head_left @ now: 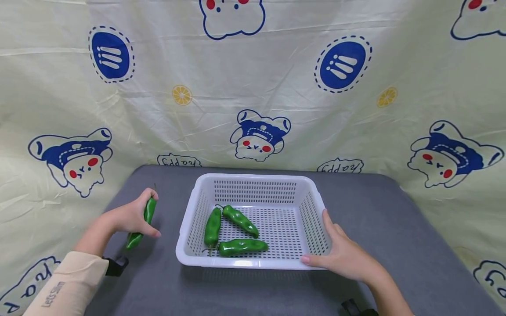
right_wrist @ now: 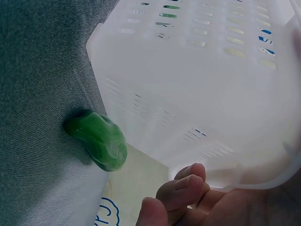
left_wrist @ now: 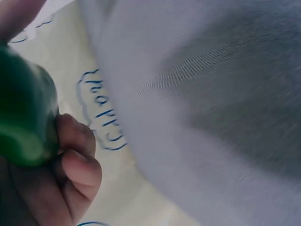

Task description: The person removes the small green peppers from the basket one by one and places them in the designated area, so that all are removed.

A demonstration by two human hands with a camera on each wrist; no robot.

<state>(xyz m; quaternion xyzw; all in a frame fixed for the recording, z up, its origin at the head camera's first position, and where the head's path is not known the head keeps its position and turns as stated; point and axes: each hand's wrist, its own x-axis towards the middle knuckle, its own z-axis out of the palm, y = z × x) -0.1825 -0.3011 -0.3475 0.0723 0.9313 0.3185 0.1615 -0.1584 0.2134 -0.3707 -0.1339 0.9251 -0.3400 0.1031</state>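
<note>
A long green pepper point(head_left: 149, 210) lies in my left hand point(head_left: 134, 215), left of the basket, gripped between thumb and fingers. Curled fingertips point(left_wrist: 82, 167) press against the green pepper point(left_wrist: 28, 113) in the left wrist view. My right hand point(head_left: 345, 254) holds the front right corner of a white perforated plastic basket point(head_left: 253, 263), its thumb on the front rim. Inside the basket, towards the left, are three green peppers point(head_left: 239, 220). The right wrist view shows the basket's outer wall point(right_wrist: 178, 84), the right fingers point(right_wrist: 181, 190) and a green pepper point(right_wrist: 99, 139) outside the basket.
A grey cloth point(head_left: 221, 294) covers the table. Behind and around it hangs a pale curtain point(head_left: 261, 66) with printed cartoon figures. Dark straps point(head_left: 115, 266) sit at the wrists.
</note>
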